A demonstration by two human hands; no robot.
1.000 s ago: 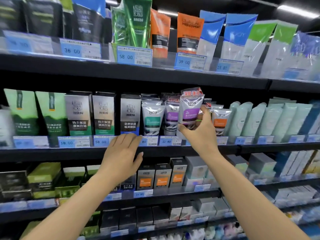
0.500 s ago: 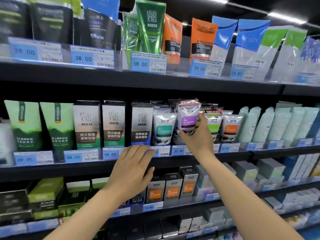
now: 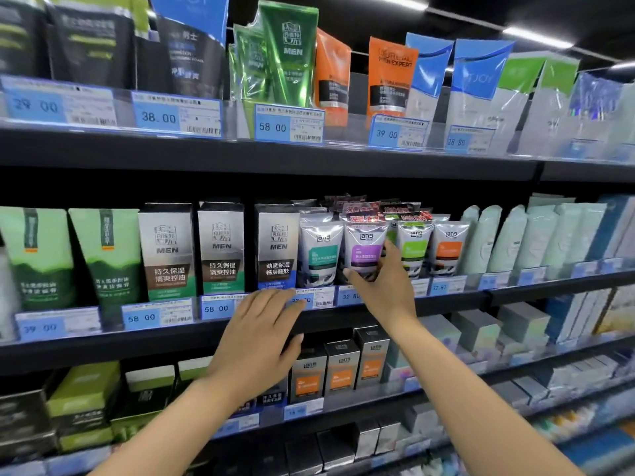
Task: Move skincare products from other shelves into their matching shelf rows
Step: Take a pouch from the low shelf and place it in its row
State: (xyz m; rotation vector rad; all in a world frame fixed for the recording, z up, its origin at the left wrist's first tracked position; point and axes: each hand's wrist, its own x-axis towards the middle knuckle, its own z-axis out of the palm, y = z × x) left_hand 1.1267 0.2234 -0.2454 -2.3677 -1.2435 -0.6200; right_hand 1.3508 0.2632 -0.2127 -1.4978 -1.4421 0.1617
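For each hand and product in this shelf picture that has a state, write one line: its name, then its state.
Right hand: grips the purple tube low down.
Left hand: open, fingers straight, fingertips at the middle shelf edge.
Purple tube: upright, held, in the middle shelf row.
Teal tube: upright on the shelf, beside the purple tube.
Green tube: upright, partly behind the right hand.
Orange tube: upright on the shelf.
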